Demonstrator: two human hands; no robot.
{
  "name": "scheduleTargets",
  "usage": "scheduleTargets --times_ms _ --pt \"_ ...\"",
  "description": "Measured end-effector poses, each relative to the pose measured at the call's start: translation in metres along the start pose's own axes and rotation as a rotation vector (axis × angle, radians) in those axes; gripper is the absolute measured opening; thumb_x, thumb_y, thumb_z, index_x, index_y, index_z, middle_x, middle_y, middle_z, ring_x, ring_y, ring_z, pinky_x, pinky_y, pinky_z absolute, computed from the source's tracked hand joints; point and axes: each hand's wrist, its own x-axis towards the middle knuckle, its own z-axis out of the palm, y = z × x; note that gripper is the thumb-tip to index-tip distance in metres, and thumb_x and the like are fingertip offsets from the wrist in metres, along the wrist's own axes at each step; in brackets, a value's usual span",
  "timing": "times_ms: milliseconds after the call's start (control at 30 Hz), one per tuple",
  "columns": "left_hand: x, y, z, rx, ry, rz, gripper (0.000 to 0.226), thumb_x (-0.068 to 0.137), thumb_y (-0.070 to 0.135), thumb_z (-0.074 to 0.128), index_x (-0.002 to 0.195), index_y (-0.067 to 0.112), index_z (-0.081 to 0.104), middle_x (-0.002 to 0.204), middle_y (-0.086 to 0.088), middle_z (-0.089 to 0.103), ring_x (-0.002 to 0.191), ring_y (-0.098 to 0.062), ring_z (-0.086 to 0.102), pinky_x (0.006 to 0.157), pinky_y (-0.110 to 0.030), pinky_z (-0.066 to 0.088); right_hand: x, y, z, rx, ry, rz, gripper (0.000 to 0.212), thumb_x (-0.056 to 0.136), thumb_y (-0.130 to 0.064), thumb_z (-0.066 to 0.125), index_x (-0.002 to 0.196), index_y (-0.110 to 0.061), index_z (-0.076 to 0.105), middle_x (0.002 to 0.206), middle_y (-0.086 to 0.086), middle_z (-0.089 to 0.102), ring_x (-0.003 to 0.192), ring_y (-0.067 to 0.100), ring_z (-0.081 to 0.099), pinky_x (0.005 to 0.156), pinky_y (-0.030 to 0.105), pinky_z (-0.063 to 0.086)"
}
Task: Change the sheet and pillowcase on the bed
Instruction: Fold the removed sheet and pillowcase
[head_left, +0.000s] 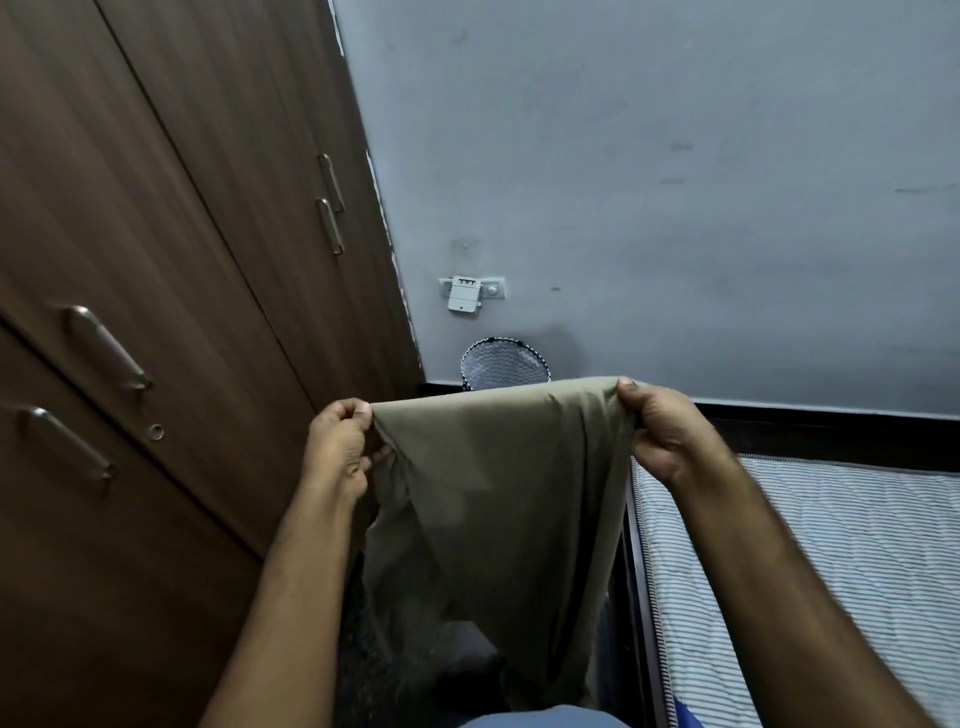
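Note:
An olive-brown cloth (498, 493), either a sheet or a pillowcase, hangs in front of me, stretched along its top edge between both hands. My left hand (340, 441) pinches its left corner and my right hand (662, 428) grips its right corner. The cloth drapes down towards the dark floor in loose folds. To the right lies the bare mattress (810, 561), white with thin dark stripes, with no sheet on it.
A tall brown wooden wardrobe (171, 260) with metal handles fills the left side. A mesh waste bin (504, 366) stands against the grey wall (675, 182), below a wall socket (467, 292). The dark bed frame edge (636, 571) runs beside the narrow floor strip.

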Motion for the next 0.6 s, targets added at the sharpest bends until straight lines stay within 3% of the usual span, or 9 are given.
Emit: scheduleTargets --times_ms 100,167,233,300,400,533,600 --pt "0.006 -0.002 -0.003 0.088 0.129 0.098 0.025 0.099 0.011 0.057 0.076 0.02 0.058 0.08 -0.003 0.056 0.074 -0.021 0.053 0.071 -0.045 0.055 -0.002 -0.001 0.001 -0.182 0.033 -0.233 0.014 0.098 -0.005 0.059 0.088 -0.002 0.069 0.069 0.007 0.071 0.058 0.012 0.064 0.053 0.021 0.054" --pt "0.017 -0.007 -0.007 0.172 0.158 0.117 0.02 0.093 0.018 0.06 0.074 0.025 0.062 0.083 -0.005 0.059 0.078 -0.024 0.054 0.072 -0.05 0.056 -0.004 -0.006 0.001 -0.177 0.027 -0.26 0.013 0.096 -0.005 0.063 0.085 -0.005 0.07 0.064 0.004 0.071 0.055 0.01 0.065 0.052 0.021 0.054" --pt "0.025 -0.011 -0.005 0.193 0.159 0.101 0.019 0.094 0.021 0.057 0.075 0.025 0.06 0.085 -0.005 0.058 0.08 -0.024 0.053 0.064 -0.04 0.05 -0.005 -0.01 0.003 -0.152 -0.001 -0.229 0.015 0.096 -0.005 0.062 0.084 -0.006 0.069 0.062 0.003 0.07 0.052 0.01 0.064 0.049 0.021 0.053" --pt "0.019 -0.008 0.002 0.183 0.156 0.083 0.021 0.099 0.02 0.053 0.079 0.023 0.055 0.089 -0.006 0.056 0.081 -0.023 0.052 0.066 -0.035 0.045 -0.003 -0.009 0.003 -0.194 -0.018 -0.224 0.017 0.098 -0.008 0.06 0.083 -0.007 0.068 0.062 0.002 0.07 0.053 0.009 0.063 0.049 0.02 0.052" --pt "0.016 -0.009 0.007 0.253 0.185 0.119 0.019 0.101 0.017 0.05 0.083 0.022 0.054 0.094 -0.008 0.058 0.083 -0.022 0.052 0.067 -0.032 0.045 0.004 -0.003 0.001 -0.33 -0.003 -0.301 0.022 0.101 -0.013 0.057 0.08 -0.011 0.065 0.069 0.002 0.066 0.063 0.011 0.057 0.058 0.023 0.046" --pt "0.011 -0.008 0.015 0.393 0.215 0.196 0.016 0.1 0.018 0.05 0.085 0.019 0.054 0.101 -0.009 0.061 0.093 -0.028 0.058 0.085 -0.039 0.054 0.021 0.0 -0.003 -0.649 0.131 -0.5 0.026 0.094 -0.034 0.054 0.083 -0.012 0.061 0.076 -0.005 0.061 0.075 0.01 0.052 0.072 0.032 0.041" --pt "0.01 -0.006 0.02 0.402 0.189 0.184 0.013 0.103 0.019 0.048 0.092 0.017 0.054 0.097 -0.006 0.058 0.089 -0.023 0.054 0.076 -0.033 0.049 0.028 0.002 -0.007 -0.711 0.154 -0.517 0.03 0.088 -0.041 0.049 0.086 -0.014 0.06 0.082 -0.002 0.067 0.081 0.012 0.057 0.077 0.037 0.046"
